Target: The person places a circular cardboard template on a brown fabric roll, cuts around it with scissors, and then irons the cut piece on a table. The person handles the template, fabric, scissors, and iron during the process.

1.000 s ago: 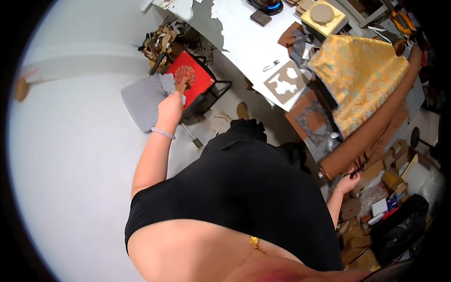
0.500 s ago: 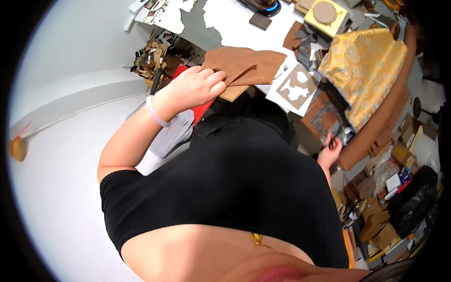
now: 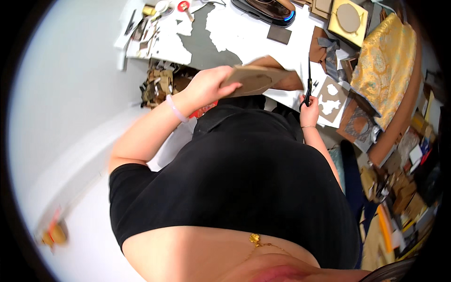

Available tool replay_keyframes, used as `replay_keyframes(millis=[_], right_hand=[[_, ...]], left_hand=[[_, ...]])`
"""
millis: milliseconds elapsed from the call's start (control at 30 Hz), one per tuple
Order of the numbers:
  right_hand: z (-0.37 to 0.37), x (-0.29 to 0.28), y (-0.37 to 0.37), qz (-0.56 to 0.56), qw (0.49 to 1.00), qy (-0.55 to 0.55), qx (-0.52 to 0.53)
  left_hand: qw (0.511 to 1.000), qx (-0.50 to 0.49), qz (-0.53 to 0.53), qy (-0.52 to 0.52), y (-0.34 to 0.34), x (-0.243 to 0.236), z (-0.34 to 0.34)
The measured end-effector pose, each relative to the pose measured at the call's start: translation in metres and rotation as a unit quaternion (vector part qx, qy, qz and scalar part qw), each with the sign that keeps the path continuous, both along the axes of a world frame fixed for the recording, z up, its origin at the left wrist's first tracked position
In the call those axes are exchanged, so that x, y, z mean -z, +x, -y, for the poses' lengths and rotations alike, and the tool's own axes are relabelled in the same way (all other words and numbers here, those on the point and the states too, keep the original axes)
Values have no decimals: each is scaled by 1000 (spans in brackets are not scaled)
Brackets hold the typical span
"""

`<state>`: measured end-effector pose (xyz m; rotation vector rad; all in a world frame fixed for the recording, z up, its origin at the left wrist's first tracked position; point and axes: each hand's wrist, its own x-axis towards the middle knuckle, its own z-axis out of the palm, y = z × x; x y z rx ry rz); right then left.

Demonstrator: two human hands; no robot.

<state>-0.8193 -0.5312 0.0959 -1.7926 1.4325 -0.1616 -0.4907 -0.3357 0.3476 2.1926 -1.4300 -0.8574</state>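
My left hand [image 3: 211, 88] grips a stiff tan sheet [image 3: 249, 81] by its left edge, thumb on the near face. A curved outline shows on that face. Behind it a darker brown, leather-like piece [image 3: 289, 82] curls out past its right end; I cannot tell whether the two are joined. Just right of the sheet, my right hand [image 3: 309, 114] is closed round the black handles of a pair of scissors [image 3: 309, 87]. Their blades point away from me and look closed. Scissors and sheet are apart.
Ahead is a white worktable [image 3: 164, 44] with a grey patch and a black device [image 3: 265, 11] with a blue light. On the right lie a cut-out template [image 3: 330, 113], yellow patterned cloth [image 3: 387, 66] and a long brown roll [image 3: 399, 127]. Boxes and scraps crowd the far right.
My right hand has come up and left with the scissors, from beside the brown roll to near the sheet. The sheet in my left hand has tilted, showing its tan face. The view has shifted.
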Motion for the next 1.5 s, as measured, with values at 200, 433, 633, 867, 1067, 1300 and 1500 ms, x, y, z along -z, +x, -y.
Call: replay_keyframes(millis=[200, 433, 633, 867, 1067, 1300, 1500], right_hand=[[-69, 45, 96, -169, 973, -23, 158], [-121, 64, 144, -206, 956, -46, 204], [-110, 58, 162, -293, 951, -26, 93], [-122, 24, 173, -169, 977, -68, 111], [-361, 187, 53, -313, 942, 97, 69], [-400, 325, -87, -428, 703, 518, 231], [-335, 278, 30, -359, 887, 229, 179]], left_hand=[[936, -270, -209, 83, 184, 251, -69], [904, -294, -296, 93, 254, 300, -114], [929, -306, -179, 108, 276, 277, -183], [907, -194, -98, 362, 235, 387, -406], [822, -184, -210, 497, 243, 540, -621], [779, -193, -241, 545, 179, 554, -571], [895, -119, 5, 431, 242, 567, -518]])
